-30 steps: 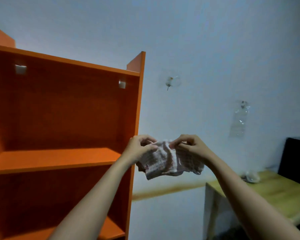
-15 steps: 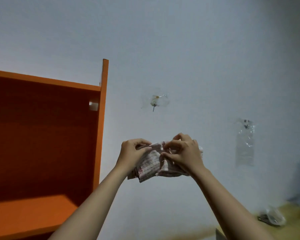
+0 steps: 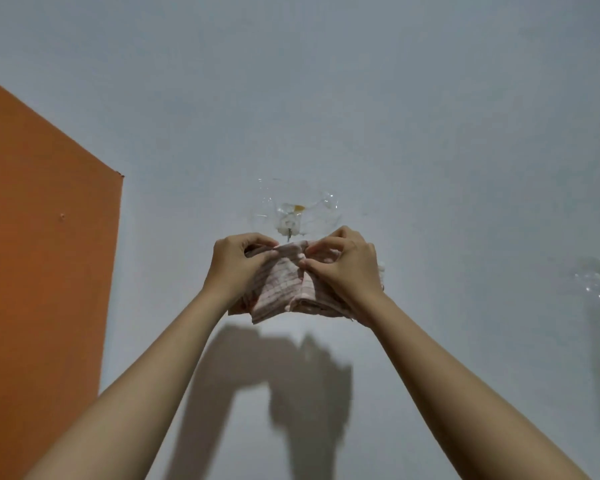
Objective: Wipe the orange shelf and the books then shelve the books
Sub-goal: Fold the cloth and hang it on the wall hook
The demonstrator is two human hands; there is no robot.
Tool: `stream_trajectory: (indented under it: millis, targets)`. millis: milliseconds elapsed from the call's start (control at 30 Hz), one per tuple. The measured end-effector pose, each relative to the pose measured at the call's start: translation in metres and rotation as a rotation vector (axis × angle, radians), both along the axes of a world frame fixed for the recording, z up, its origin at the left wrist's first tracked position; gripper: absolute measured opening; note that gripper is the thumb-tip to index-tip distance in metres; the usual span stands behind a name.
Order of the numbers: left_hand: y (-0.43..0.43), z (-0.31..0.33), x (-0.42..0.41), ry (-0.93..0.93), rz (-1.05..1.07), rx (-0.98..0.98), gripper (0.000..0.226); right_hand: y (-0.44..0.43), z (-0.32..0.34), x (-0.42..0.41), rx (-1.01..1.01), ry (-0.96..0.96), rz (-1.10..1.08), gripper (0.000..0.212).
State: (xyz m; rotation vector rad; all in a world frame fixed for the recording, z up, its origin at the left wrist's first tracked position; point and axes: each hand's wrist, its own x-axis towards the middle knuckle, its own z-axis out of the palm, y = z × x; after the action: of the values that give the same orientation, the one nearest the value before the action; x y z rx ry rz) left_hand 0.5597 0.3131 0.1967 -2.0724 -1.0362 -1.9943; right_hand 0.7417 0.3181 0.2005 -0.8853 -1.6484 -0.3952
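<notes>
- Orange shelf (image 3: pixel 42 271): side panel only, filling far left, well apart from cloth.
- Checked cloth (image 3: pixel 278 289): bunched, held up against white wall (image 3: pixel 430 133), top edge just below clear adhesive hook (image 3: pixel 289 221).
- Left grip (image 3: pixel 238 268): fingers curled, pinching cloth's left top.
- Right grip (image 3: pixel 343 268): fingers curled, pinching cloth's right top, near left grip.
- Dark shadow (image 3: pixel 291 375) of arms on wall beneath.

The cloth (image 3: pixel 278 289) is white, checked with thin pink lines. Left of it, the shelf panel (image 3: pixel 42 254) is plain orange; behind it, the wall (image 3: pixel 430 133) is pale grey-blue.
</notes>
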Motion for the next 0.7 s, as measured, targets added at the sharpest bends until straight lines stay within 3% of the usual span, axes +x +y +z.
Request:
stream_trajectory:
  millis: [300,533,700]
  targets:
    - [0.034,0.044,-0.004,0.007,0.186,0.019,0.014,0.054,0.041,-0.016,0.022,0.010,0.073,0.018]
    - [0.051,0.044,-0.012,-0.048,0.283,0.006,0.013,0.082,0.043,-0.025,-0.051,0.000,0.296,0.016]
    - [0.059,0.037,-0.010,-0.061,0.325,0.011,0.011,0.093,0.042,-0.026,0.019,-0.017,0.301,0.015]
